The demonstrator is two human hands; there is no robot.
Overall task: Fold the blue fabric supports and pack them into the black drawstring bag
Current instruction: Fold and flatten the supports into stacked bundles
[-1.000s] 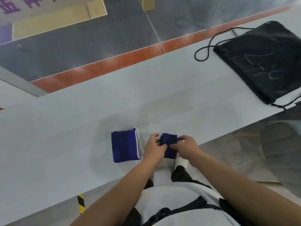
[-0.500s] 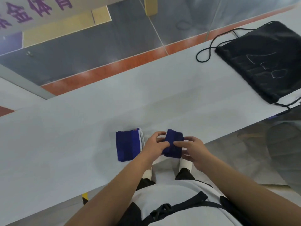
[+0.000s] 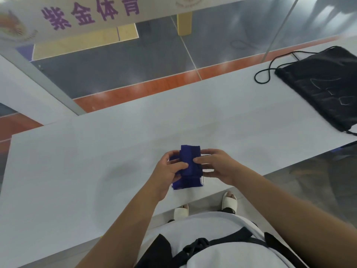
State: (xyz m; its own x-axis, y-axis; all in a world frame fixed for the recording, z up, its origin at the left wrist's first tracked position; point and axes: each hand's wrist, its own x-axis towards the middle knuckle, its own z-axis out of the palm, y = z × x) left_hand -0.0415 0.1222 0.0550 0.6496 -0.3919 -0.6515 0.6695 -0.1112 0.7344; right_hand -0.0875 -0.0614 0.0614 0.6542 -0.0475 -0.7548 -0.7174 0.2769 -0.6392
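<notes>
White table (image 3: 96, 151) fills the view; we see left hand (image 3: 170, 169) and right hand (image 3: 218, 165) pinching one folded blue support (image 3: 190, 159) between them, directly over a second support (image 3: 186, 183), mostly hidden beneath. We count two supports and one black drawstring bag (image 3: 324, 84), well right of the grip, partly cut off.

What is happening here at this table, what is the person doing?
A person grips one folded blue support with the left hand and the right hand, holding it over a second folded blue support that lies on the white table. The black drawstring bag lies flat farther along the table to the right, untouched.
</notes>
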